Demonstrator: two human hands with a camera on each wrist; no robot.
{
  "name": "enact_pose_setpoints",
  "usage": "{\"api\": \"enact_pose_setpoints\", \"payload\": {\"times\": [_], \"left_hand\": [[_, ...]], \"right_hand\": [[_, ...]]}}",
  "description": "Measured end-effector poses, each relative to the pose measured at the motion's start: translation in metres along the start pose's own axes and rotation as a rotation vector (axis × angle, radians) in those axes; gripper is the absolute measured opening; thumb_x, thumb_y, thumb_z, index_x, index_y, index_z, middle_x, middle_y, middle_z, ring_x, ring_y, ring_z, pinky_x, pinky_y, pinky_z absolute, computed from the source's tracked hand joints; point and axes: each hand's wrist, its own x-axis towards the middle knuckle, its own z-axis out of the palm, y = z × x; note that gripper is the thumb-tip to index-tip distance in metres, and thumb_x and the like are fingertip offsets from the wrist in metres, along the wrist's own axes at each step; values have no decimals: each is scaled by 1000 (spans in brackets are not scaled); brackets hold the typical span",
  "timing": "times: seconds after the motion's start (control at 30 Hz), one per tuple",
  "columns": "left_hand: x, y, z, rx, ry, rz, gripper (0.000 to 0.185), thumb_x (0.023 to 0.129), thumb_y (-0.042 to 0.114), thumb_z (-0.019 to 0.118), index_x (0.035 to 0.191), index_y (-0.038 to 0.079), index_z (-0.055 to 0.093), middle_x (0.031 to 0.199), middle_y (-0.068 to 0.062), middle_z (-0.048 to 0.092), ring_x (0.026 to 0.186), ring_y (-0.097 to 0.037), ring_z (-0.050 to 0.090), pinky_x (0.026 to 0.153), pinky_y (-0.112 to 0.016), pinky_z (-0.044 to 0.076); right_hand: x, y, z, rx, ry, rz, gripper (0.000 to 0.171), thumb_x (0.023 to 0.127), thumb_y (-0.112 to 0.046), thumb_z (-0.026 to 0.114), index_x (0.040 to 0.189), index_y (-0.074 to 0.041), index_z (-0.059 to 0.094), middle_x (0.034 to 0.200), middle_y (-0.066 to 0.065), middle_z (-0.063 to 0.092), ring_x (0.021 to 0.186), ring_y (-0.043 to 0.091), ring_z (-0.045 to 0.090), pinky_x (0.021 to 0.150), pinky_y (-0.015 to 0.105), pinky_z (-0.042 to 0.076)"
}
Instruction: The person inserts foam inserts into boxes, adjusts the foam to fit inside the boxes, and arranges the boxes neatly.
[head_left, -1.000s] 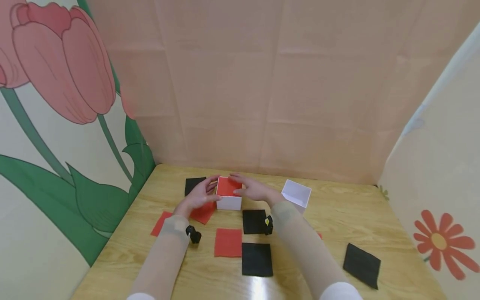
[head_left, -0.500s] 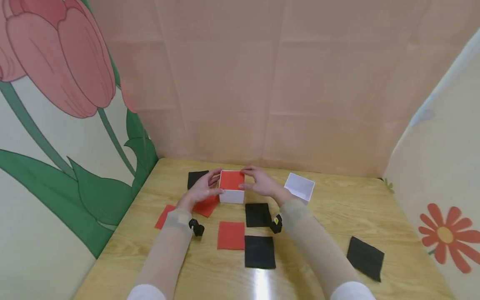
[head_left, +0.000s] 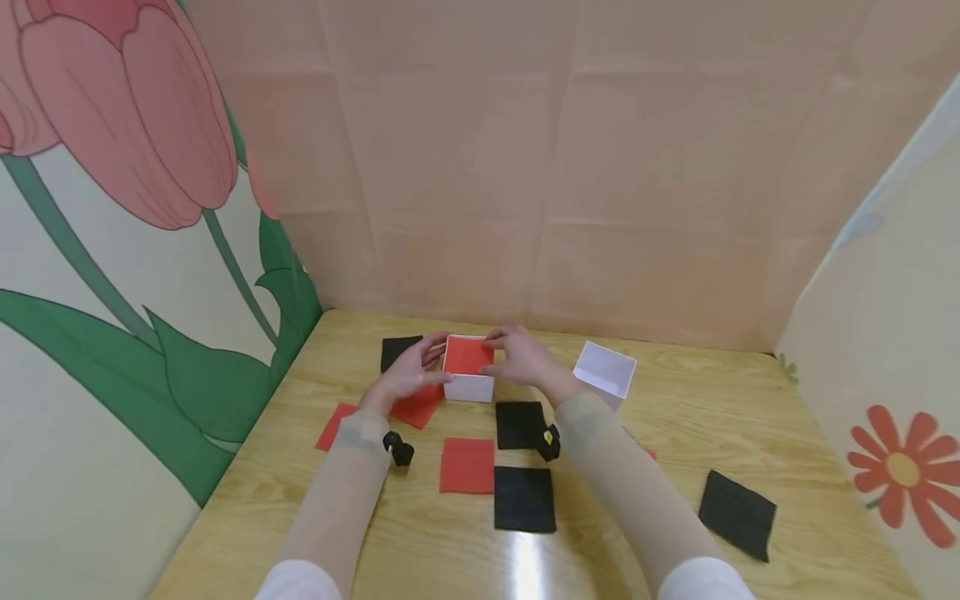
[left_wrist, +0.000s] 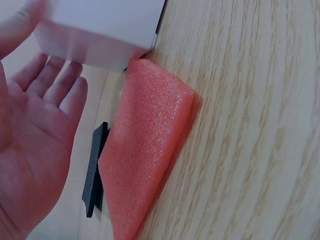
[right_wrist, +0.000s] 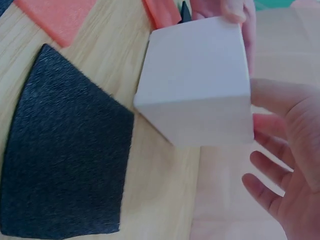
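Observation:
A white square box (head_left: 469, 388) stands at the back of the table with a red foam square (head_left: 468, 355) lying level inside, just below its rim. My left hand (head_left: 409, 373) is at the box's left side, its thumb at the near left corner and its fingers stretched along the wall. On the other side, my right hand (head_left: 525, 360) has thumb and index finger at the right rim, over the red foam. The other right fingers (right_wrist: 267, 167) are loosely spread beside the box in the right wrist view. Another red foam square (left_wrist: 150, 125) leans against the box near my left hand.
A white box lid or second box (head_left: 604, 372) lies tilted open to the right. Black foam squares (head_left: 519, 425), (head_left: 524, 498) and a red one (head_left: 467, 465) lie in front. More foam lies farther left and a black piece (head_left: 737, 515) at right.
My right hand has drawn back from over the red foam toward the box's right rim. The left hand stays at the box's left side. The head view has shifted slightly.

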Motion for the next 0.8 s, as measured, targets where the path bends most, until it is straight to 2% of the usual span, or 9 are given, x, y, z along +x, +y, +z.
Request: {"api": "enact_pose_setpoints", "payload": {"times": [0.17, 0.37, 0.5, 0.8], "left_hand": [[1, -1, 0, -3, -12, 4, 92, 95, 15, 84, 170, 12, 29, 171, -9, 36, 157, -33, 35, 123, -47, 37], [2, -1, -4, -13, -34, 33, 89, 96, 9, 81, 169, 11, 30, 171, -11, 35, 157, -35, 34, 122, -48, 37], [4, 1, -6, -55, -52, 70, 88, 97, 3, 79, 169, 7, 29, 172, -14, 34, 158, -36, 32, 123, -49, 36], [4, 6, -5, -75, -58, 63, 87, 97, -2, 77, 169, 8, 29, 172, -11, 33, 158, -35, 31, 122, -48, 37]], "right_hand": [[4, -12, -6, -81, 4, -23, 55, 92, -37, 86, 136, -6, 74, 140, 11, 66, 134, 34, 52, 115, 49, 46], [16, -37, -9, -47, -5, -44, 59, 94, -42, 84, 141, -10, 72, 144, 11, 64, 135, 32, 56, 113, 47, 49], [25, -48, -3, -90, -23, -87, 54, 95, -38, 84, 138, -7, 73, 141, 13, 66, 130, 32, 60, 112, 45, 50], [32, -52, 2, -119, -54, -31, 54, 95, -34, 85, 140, -7, 71, 142, 13, 65, 128, 31, 62, 107, 45, 54]]}}
